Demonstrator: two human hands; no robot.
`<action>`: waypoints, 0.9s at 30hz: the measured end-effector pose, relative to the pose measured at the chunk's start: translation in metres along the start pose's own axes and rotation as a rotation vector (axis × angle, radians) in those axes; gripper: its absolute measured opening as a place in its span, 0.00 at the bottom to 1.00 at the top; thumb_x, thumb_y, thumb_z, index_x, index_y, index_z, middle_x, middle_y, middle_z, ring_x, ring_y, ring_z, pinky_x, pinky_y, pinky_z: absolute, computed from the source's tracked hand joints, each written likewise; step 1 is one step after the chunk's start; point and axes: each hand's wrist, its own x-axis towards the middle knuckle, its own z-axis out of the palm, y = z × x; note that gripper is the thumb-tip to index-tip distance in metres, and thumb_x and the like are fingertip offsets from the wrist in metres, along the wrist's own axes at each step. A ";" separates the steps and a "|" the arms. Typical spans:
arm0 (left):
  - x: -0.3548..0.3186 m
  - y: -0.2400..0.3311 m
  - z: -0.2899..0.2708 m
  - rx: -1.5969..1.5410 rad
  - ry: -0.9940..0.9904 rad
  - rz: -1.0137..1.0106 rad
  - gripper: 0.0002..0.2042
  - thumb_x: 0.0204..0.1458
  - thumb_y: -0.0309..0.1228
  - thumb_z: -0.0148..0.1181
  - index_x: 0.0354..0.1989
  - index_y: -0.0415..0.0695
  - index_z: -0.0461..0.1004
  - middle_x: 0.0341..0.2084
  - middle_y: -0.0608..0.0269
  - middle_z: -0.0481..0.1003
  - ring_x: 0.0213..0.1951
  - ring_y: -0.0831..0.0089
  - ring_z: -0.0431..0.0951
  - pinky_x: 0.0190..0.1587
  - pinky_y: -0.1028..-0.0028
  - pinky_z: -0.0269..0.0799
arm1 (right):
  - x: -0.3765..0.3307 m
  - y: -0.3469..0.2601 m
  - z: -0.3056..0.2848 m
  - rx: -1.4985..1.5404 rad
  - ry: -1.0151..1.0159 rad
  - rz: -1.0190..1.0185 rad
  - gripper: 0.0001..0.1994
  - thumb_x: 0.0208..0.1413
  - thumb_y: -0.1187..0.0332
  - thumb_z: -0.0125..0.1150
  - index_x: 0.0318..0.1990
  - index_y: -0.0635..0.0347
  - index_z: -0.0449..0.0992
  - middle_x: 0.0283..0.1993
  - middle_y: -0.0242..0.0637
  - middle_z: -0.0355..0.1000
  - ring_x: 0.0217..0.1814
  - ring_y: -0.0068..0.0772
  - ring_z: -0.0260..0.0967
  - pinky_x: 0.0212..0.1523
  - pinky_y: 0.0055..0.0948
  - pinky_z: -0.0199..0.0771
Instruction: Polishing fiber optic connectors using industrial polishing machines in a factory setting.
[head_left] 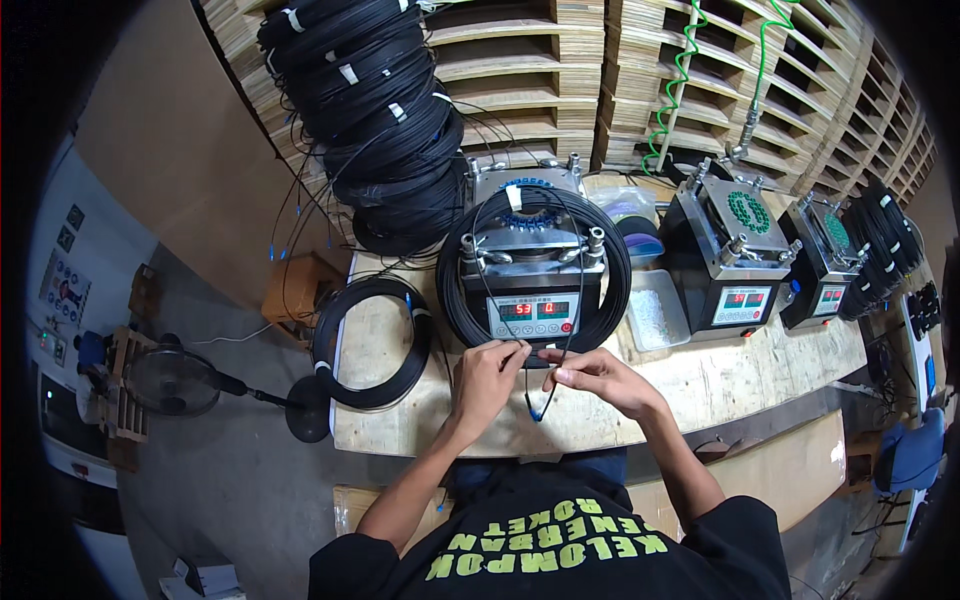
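Two hands are seen in the head view at the front edge of the wooden workbench, just before the grey machine with the red digit display. The left hand is closed, its fingertips pinched on a thin black cable right below the machine's display. The right hand is likewise pinched on the same cable, just to the right of the left hand; a short loop with a small blue end is hung between the two hands. A large black cable coil is draped around the machine. Left of the machine, a second black coil is laid flat on the bench, and a stack of bundled black coils is piled behind it. Right of the machine, two similar machines are stood, with green spiral hoses hung above them.
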 end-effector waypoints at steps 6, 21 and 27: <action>0.007 0.001 0.008 -0.492 -0.254 -0.175 0.13 0.63 0.32 0.58 0.43 0.33 0.80 0.27 0.63 0.75 0.28 0.79 0.73 0.33 0.75 0.72 | 0.013 0.008 0.013 -0.057 0.113 -0.029 0.17 0.64 0.59 0.60 0.42 0.67 0.82 0.40 0.34 0.76 0.44 0.23 0.71 0.51 0.27 0.70; -0.012 -0.008 -0.058 -0.648 -0.466 -0.175 0.16 0.67 0.31 0.51 0.60 0.41 0.62 0.27 0.67 0.70 0.28 0.81 0.70 0.35 0.79 0.69 | -0.011 -0.023 -0.017 -0.151 0.228 -0.045 0.13 0.68 0.71 0.51 0.54 0.62 0.77 0.30 0.25 0.70 0.25 0.13 0.57 0.25 0.15 0.56; 0.014 -0.025 -0.124 0.074 -0.150 0.130 0.07 0.59 0.25 0.58 0.42 0.34 0.77 0.34 0.57 0.75 0.35 0.64 0.78 0.39 0.70 0.73 | -0.026 -0.025 -0.057 0.196 0.258 -0.146 0.05 0.64 0.72 0.58 0.42 0.62 0.69 0.28 0.35 0.72 0.17 0.13 0.54 0.16 0.17 0.52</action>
